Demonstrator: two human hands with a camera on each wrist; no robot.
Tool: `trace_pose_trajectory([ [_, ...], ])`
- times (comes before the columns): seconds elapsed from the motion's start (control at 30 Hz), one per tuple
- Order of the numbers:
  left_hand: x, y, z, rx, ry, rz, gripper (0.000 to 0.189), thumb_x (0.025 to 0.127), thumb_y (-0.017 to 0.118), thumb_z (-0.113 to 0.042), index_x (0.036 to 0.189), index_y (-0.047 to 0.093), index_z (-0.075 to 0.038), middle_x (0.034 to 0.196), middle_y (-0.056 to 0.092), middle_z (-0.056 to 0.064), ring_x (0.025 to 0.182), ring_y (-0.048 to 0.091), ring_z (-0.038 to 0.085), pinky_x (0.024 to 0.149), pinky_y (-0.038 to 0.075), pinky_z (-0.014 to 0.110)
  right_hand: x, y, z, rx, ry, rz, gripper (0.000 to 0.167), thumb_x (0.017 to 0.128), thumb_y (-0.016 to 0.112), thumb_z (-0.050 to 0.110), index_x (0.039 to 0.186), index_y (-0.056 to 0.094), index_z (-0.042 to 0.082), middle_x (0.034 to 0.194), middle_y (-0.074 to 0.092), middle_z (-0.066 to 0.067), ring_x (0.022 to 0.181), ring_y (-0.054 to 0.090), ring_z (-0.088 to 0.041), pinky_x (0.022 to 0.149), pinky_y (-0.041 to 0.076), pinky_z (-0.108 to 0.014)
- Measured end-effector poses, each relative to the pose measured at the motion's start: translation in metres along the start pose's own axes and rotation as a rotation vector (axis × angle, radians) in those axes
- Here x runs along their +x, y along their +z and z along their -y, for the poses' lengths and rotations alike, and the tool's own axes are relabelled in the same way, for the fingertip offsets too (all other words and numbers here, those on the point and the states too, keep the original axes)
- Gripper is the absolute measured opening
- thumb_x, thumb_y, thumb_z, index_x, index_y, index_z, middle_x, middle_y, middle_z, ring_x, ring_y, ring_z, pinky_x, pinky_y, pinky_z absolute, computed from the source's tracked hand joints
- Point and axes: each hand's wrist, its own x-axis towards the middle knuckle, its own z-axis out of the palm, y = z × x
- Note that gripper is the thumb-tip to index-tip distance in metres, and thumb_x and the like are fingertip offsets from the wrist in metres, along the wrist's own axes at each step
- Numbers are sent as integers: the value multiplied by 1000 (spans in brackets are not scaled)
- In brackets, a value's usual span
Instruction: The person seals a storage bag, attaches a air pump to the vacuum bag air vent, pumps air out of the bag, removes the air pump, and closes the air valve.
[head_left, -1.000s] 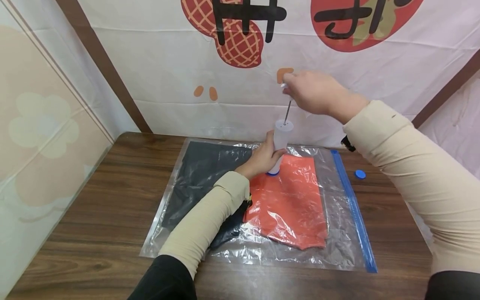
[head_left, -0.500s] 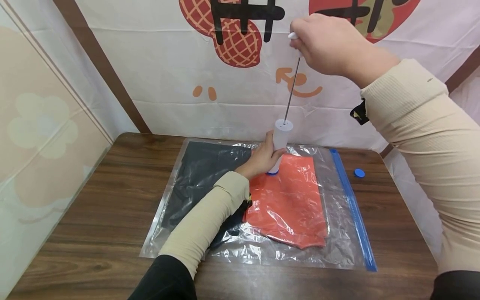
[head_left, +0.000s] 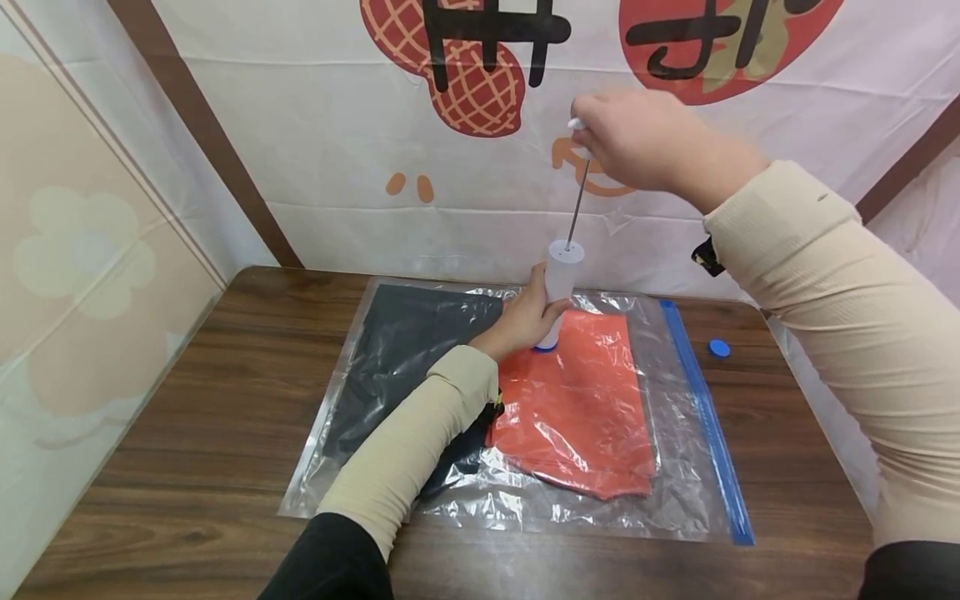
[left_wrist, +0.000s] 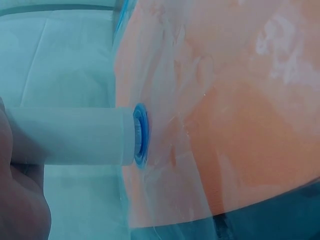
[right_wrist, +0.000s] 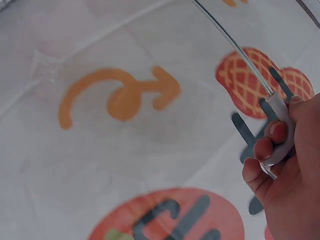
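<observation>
A white hand pump (head_left: 564, 268) stands tilted on a clear vacuum storage bag (head_left: 682, 492). My left hand (head_left: 522, 317) grips its barrel low down, fingers behind and thumb in front. In the left wrist view, the barrel's lower end meets a round blue valve (left_wrist: 142, 135) over the orange cloth. Above, my right hand (head_left: 637, 140) holds the pump's white handle (right_wrist: 283, 110) with curled fingers. A long stretch of metal rod (head_left: 578, 204) shows between handle and barrel. Inside the bag lie a folded orange-red garment (head_left: 577, 408) and a dark one (head_left: 412, 358), partly behind my left forearm.
A small blue cap (head_left: 718, 348) lies on the wooden table (head_left: 172, 433), right of the bag's blue zip edge (head_left: 708, 425). Behind the table hangs a white printed cloth (head_left: 322, 142). Another pale curtain (head_left: 82, 333) hangs at the left.
My right hand rises with the handle, drawing out more rod, then comes partway back down, leaving it higher than a second ago. The left hand and barrel stay in place.
</observation>
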Motion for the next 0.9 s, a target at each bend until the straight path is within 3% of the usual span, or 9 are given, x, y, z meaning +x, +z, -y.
trace_pose_trajectory([
  [0.57, -2, 1, -2, -26, -12, -4, 69, 106, 56, -25, 154, 11, -5, 136, 51, 20, 131, 53, 33, 111, 41, 50, -15, 88, 5, 65, -88, 106, 12, 103, 60, 14, 103, 58, 2, 90, 65, -13, 81, 65, -31, 72, 55, -46],
  [0.9, -1, 2, 0, -9, -12, -5, 72, 106, 56, -29, 154, 9, -6, 135, 50, 20, 131, 53, 33, 112, 40, 49, -19, 108, 7, 45, -106, 77, 11, 102, 63, 14, 105, 60, 4, 96, 68, -11, 89, 67, -30, 81, 57, -47],
])
